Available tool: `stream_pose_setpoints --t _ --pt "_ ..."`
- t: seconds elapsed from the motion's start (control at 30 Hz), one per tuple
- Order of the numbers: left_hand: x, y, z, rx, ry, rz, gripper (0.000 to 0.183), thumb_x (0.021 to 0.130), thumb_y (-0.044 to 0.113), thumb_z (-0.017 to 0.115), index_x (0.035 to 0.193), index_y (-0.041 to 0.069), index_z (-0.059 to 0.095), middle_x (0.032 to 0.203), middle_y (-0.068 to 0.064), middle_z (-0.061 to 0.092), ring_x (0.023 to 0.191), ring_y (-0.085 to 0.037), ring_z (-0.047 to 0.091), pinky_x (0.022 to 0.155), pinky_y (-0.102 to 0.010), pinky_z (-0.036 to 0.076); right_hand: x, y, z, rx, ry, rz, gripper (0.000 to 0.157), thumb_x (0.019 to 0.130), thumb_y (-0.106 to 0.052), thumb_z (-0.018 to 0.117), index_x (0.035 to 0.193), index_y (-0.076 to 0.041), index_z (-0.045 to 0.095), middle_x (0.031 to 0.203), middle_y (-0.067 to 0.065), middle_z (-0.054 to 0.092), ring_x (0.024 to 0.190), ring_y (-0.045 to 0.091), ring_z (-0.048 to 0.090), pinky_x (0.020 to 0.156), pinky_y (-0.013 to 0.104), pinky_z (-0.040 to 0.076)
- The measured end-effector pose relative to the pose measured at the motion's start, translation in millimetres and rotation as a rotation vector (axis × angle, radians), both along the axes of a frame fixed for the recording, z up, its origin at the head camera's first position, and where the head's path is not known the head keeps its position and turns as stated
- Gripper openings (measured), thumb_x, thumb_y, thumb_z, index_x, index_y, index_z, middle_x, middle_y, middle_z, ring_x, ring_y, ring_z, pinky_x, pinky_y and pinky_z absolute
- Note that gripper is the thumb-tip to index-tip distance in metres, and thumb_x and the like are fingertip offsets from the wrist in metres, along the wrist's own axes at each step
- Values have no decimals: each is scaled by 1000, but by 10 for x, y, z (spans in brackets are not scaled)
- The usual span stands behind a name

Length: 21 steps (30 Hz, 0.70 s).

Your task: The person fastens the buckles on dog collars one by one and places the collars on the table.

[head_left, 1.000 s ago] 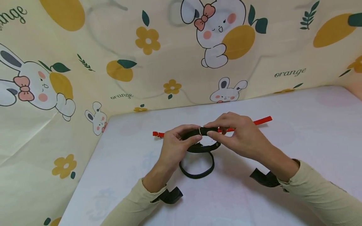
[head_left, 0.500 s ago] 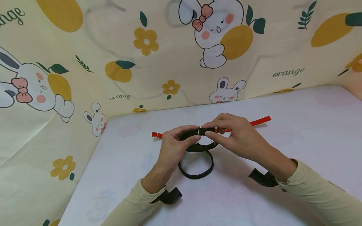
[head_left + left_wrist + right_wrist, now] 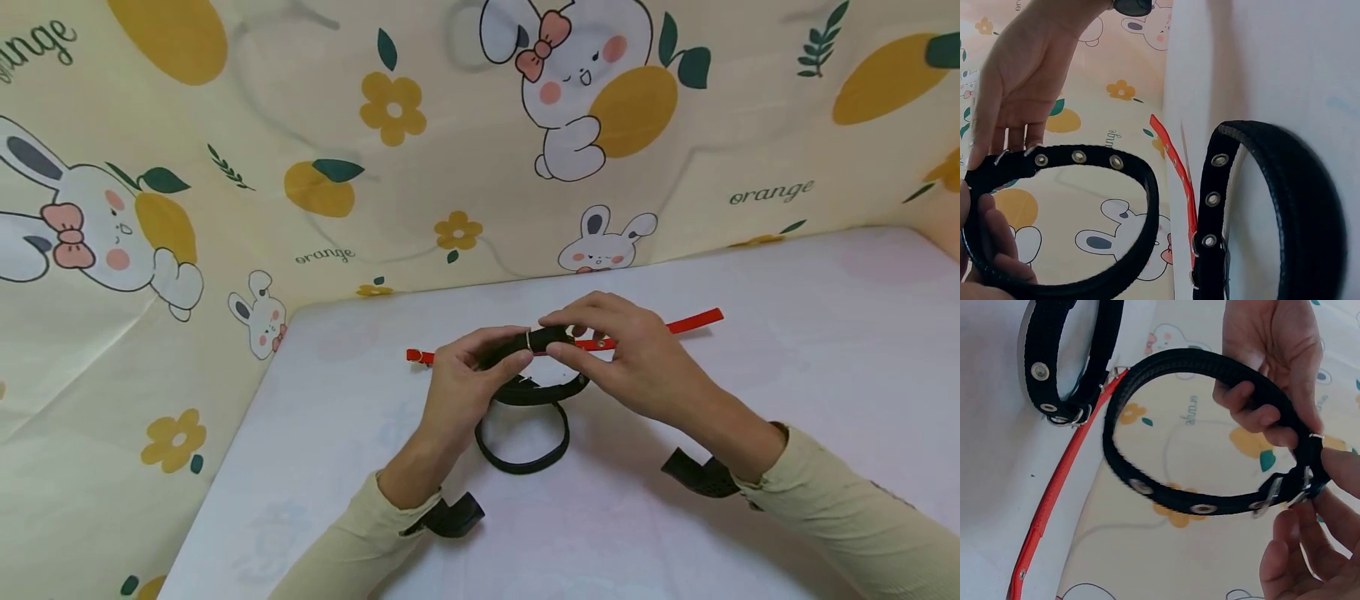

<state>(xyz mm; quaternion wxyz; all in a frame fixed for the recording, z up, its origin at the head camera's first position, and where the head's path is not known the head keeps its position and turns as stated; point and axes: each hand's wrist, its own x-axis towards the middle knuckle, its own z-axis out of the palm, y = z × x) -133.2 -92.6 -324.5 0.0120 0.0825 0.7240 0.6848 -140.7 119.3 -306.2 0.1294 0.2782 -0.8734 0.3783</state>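
In the head view, a black collar [image 3: 550, 338] is pinched by the left hand [image 3: 471, 375] and right hand [image 3: 637, 354] above the table [image 3: 337, 417]; in the left wrist view, its eyeleted strap [image 3: 1097, 155] is judged light and flexible; in the right wrist view, hold is judged best beside its metal buckle [image 3: 1305, 481], no container being seen.

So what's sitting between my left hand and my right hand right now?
A black collar bridges the gap between your left hand and right hand, held by both. The head view shows it, with a red strap lying beyond.
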Motion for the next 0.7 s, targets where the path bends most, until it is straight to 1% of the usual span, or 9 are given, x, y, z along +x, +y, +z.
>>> stream_pose_setpoints --t 0.1,0.27,0.4,0.47,0.7 --pt "-9 3 8 16 -13 2 27 89 11 74 115 8 73 109 -8 73 97 -16 66 87 -26 55 -17 12 0 14 -23 -3 28 90 -33 74 118 -27 71 111 -9 68 103 11 62 81 39 52" --pt "-20 6 5 74 -15 2 26 90 6 71 116 4 69 100 0 72 90 -15 67 87 -26 55 -35 22 2 33 -58 -5 27 89 -36 74 113 -24 72 105 -8 71 101 14 65 84 39 52" --pt "-28 4 6 127 -3 -15 25 91 2 69 116 0 66 96 5 72 89 -14 67 90 -28 54 -29 26 13 26 -64 -12 27 90 -37 73 112 -22 73 103 -5 72 99 15 65 82 41 52" --pt "-31 -3 6 139 -4 -23 25 92 2 68 116 -1 65 94 5 72 89 -14 68 92 -29 54 -26 29 20 22 -58 -13 26 90 -37 73 112 -22 73 103 -5 72 98 14 65 81 40 52" --pt "-80 -54 -1 157 -11 1 25 92 -1 66 117 -6 64 94 5 71 83 -10 68 85 -24 55 -24 52 51 18 -32 -24 23 89 -31 75 110 -22 73 101 -7 71 92 9 63 76 33 50"
